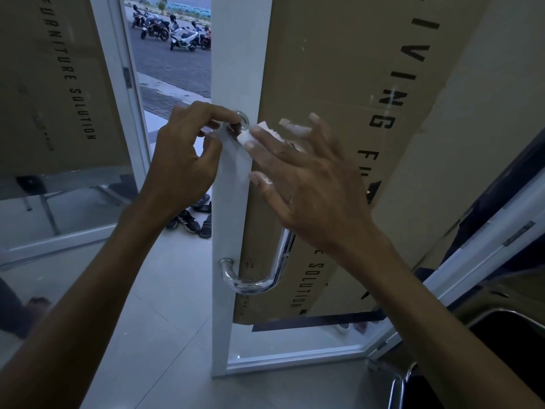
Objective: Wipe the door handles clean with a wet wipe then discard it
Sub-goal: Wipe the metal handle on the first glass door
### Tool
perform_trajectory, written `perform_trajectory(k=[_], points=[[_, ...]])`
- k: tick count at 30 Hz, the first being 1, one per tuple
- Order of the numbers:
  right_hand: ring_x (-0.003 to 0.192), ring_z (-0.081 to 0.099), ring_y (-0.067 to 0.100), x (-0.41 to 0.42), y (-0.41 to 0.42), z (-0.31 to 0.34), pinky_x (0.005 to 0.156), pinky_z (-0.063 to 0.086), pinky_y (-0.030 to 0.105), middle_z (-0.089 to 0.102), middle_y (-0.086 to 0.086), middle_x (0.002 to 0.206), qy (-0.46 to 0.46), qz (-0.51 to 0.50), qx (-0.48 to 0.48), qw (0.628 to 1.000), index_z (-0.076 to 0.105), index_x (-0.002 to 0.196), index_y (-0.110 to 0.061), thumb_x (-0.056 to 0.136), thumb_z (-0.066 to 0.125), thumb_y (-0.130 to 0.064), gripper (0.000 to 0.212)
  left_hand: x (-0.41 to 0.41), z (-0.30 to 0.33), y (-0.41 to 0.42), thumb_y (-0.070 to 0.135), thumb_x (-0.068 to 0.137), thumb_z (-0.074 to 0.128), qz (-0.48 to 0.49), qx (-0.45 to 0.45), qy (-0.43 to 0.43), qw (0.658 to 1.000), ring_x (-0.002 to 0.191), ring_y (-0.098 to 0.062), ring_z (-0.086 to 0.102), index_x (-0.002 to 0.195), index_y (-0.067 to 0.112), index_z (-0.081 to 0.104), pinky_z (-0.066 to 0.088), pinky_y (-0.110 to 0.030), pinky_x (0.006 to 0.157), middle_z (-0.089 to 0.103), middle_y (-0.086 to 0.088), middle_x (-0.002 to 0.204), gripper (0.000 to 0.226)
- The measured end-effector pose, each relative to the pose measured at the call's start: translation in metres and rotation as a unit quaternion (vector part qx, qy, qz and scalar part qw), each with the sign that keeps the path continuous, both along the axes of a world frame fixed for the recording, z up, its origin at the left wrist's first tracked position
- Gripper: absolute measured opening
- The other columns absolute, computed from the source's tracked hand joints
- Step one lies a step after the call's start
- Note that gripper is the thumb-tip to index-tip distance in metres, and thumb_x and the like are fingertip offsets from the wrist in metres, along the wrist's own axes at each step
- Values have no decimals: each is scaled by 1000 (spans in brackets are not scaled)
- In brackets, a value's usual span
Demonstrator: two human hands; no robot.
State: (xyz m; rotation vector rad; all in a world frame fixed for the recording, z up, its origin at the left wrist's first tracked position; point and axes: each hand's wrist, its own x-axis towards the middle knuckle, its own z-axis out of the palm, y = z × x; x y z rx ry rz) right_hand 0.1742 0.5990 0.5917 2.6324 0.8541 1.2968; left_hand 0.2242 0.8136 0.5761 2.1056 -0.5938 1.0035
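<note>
Head view, looking down at a white-framed glass door [236,69] standing ajar, backed with printed cardboard [339,69].

Centre frame: left hand [182,152] with fingers curled, pinching at the top mount of the chrome pull handle [265,278], apparently to steady door and fitting while wiping goes on. Just right of it: right hand [303,178] spread wide, fingers straight, pressing a folded white wet wipe [265,132] against the handle's upper end; only a corner of the wipe visible beyond the fingertips. Flat palm likely chosen to push the wipe firmly round the metal.

Lower centre: the handle's curved bottom end, shiny, reaching the door frame; its middle stretch hidden behind the right wrist.

Upper left through the gap: parked motorcycles [171,31] on a paved street. Mid left, by the threshold: several shoes [191,219]. Lower right corner: dark chair [472,349] with a chrome tube frame.

No bin in sight; discarding not yet begun.
</note>
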Motion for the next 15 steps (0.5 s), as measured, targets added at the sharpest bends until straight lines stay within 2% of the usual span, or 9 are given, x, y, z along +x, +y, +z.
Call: perform_trajectory(k=[4,8,11,15], points=[[139,54,30,2,-4,-2,123,31,55,61,-2,151,-9,-9,58,998,59,149,-20,109,48,-41,46,0,3,0,9,98,49,2,0,11,1000,109,-12,53,122,10,69,32,2,91,60,11,120,32],[142,52,28,0,-7,-8,123,31,53,57,-4,154,-16,-13,41,999,58,151,-21,110,47,-41,47,1,3,-3,9,95,48,-11,11,14,1000,112,-13,51,123,11,68,33,-2,93,62,11,122,35],[142,51,28,0,-6,-9,122,32,54,56,-4,156,-11,-17,58,998,55,152,-21,111,47,-40,47,1,-1,-5,12,95,46,-19,5,9,1000,115,-7,49,129,13,69,40,-19,99,69,4,128,41],[142,52,28,0,-4,-14,120,33,53,53,-6,158,-20,-11,54,998,56,152,-22,110,47,-40,46,-2,-7,-11,20,94,42,-22,-16,0,1000,117,0,43,134,15,68,47,-41,103,69,3,133,48]])
